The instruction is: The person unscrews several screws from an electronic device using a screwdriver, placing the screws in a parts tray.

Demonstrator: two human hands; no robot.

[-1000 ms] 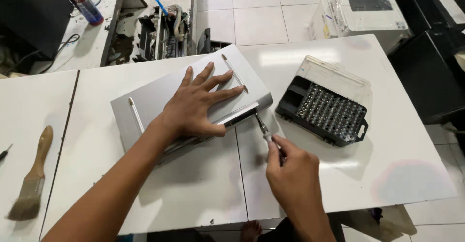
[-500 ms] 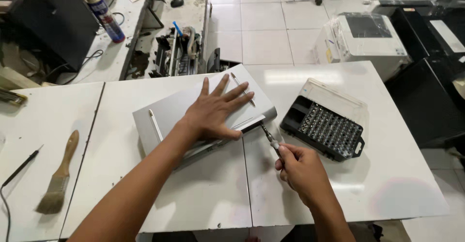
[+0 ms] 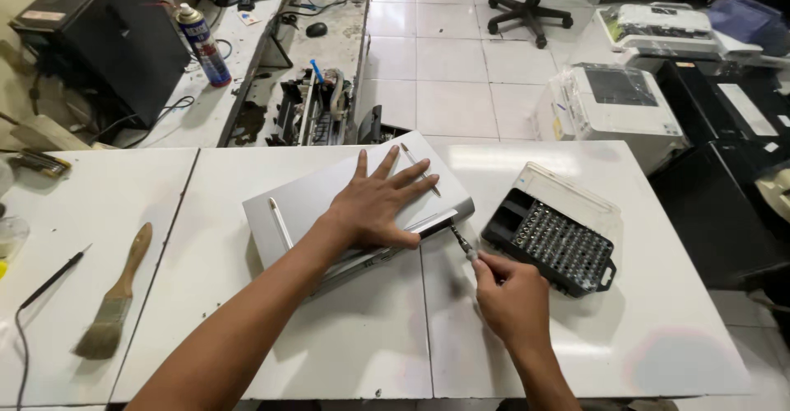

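A flat silver-grey device lies on the white table. My left hand rests flat on top of it with fingers spread. My right hand grips a small screwdriver whose tip touches the device's right front edge. Just to the right lies an open black case of screwdriver bits with its clear lid folded back.
A wooden-handled paintbrush and a thin black tool lie at the left. A spray can, a black computer case and a dismantled machine sit behind. Printers stand on the floor at the right.
The camera view has lifted and pulled back, so more of the room shows. Both hands keep their places on the device and the screwdriver.
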